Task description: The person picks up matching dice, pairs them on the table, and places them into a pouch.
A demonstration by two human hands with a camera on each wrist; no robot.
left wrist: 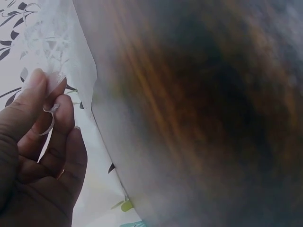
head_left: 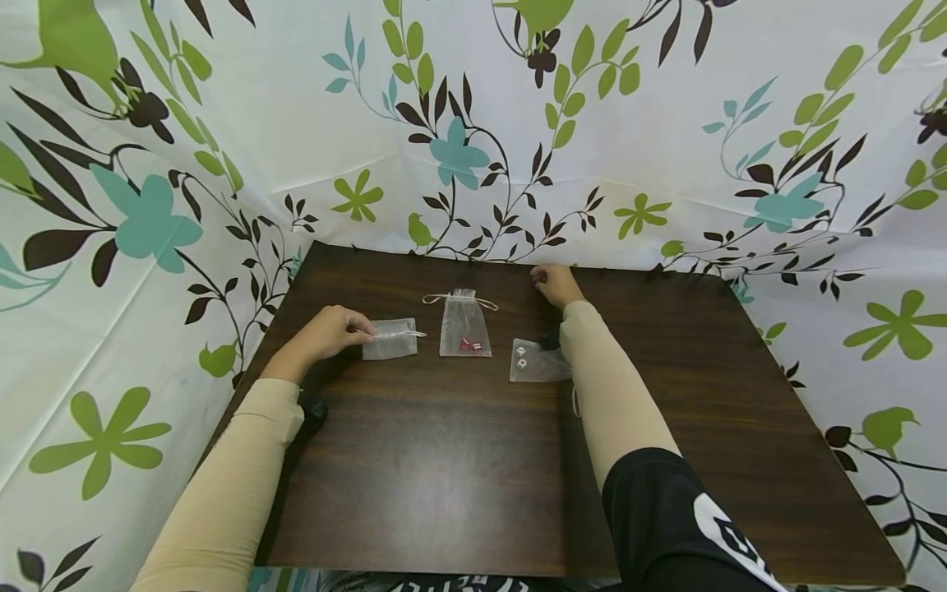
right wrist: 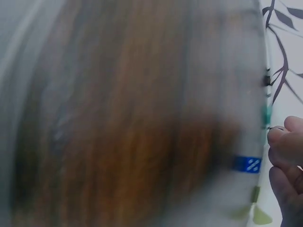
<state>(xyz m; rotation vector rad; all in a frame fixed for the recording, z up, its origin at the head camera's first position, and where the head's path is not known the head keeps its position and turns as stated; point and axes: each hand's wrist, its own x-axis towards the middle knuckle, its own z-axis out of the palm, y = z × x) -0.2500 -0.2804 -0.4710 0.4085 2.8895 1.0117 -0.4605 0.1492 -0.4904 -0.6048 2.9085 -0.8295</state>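
Observation:
My left hand (head_left: 336, 329) pinches one end of a sheer white drawstring pouch (head_left: 395, 341) between thumb and fingers. In the left wrist view its mesh (left wrist: 57, 78) rises between the fingertips, with a cord loop against the fingers. My right hand (head_left: 558, 286) reaches to the table's back edge with bent fingers. A blue die (right wrist: 250, 164) with white pips shows beside those fingers in the right wrist view. Whether they hold anything I cannot tell. In the middle lies a second pouch (head_left: 459, 316) with red dice (head_left: 470, 345) inside.
A third pouch (head_left: 533, 372) with white dice (head_left: 521, 357) lies partly under the right forearm. The dark wooden table (head_left: 444, 477) meets a patterned cloth (head_left: 510, 123) at the back, and cloth hangs along both sides.

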